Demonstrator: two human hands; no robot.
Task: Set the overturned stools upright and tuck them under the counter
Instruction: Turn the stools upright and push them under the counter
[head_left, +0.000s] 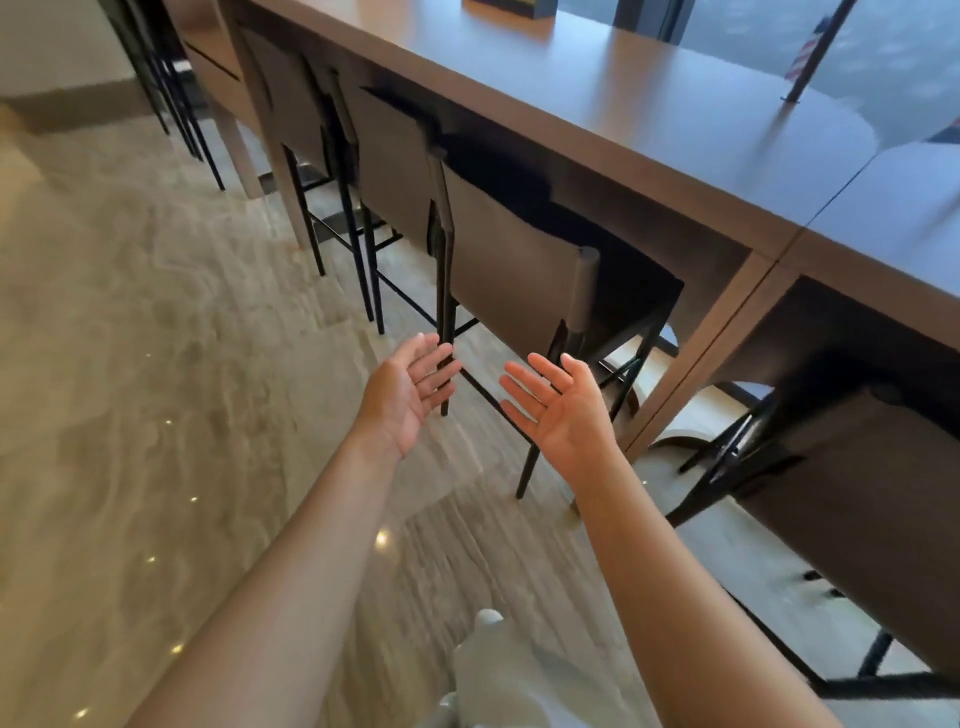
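**Both grips spread before an upright stool**

Nearest the person, a fold of white cloth (498, 670) shows low down, over the pale, veined floor (130, 338). Beyond it both bare arms reach forward.

The left grip (402, 395) is spread, palm turned inward and fingers straight. Its fingertips sit at the black rear leg of the stool (514, 280), and I cannot tell whether they touch it. The right grip (563, 410) is also spread, palm up, holding nothing, near the same stool's other rear leg.

That stool stands upright on the floor, its brown back toward the person and its seat tucked under the near edge of the bench (623, 104). To the right, a second stool (872, 509) stands upright, tucked under the near edge of the adjoining right bench (909, 208).

Further left along the bench's near edge, a third stool (395, 171) and then a fourth stool (291, 98) stand upright and tucked in, side by side.

Toward the bench's far edge stand a small striped flag (804, 54) on a thin pole and a dark box (509, 5), which is cut off at the top.
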